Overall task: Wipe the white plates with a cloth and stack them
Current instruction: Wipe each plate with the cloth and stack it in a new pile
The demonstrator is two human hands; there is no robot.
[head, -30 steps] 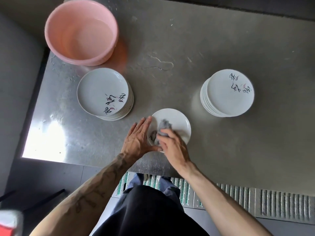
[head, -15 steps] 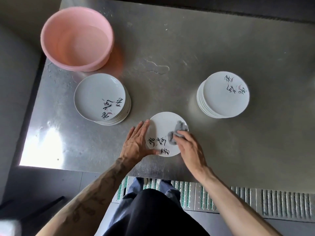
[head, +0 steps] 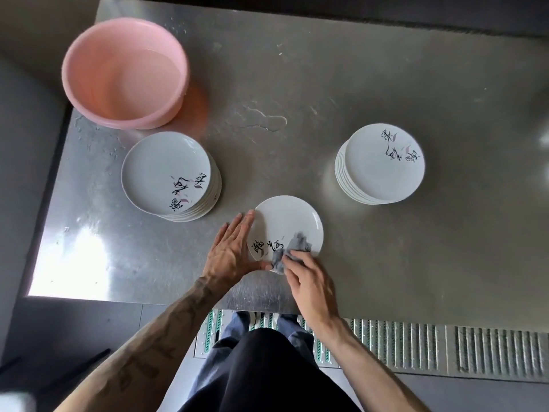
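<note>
A single white plate [head: 289, 223] with black brush writing lies on the steel table near its front edge. My left hand [head: 231, 252] lies flat against the plate's left rim, fingers straight, thumb at the near rim. My right hand [head: 309, 281] pinches a crumpled grey cloth [head: 292, 251] and presses it on the plate's near part. A stack of several white plates [head: 169, 173] stands to the left. A second stack of several plates [head: 383, 163] stands to the right.
A pink basin [head: 124, 72] holding water stands at the table's back left. A small puddle [head: 264, 117] lies on the steel table [head: 326, 69] behind the single plate. The table's front edge runs just under my wrists, with a floor grating [head: 445, 346] below.
My right hand swept the cloth from the plate's middle out to its right side, then back to the near edge. The left hand stayed at the plate's left rim.
</note>
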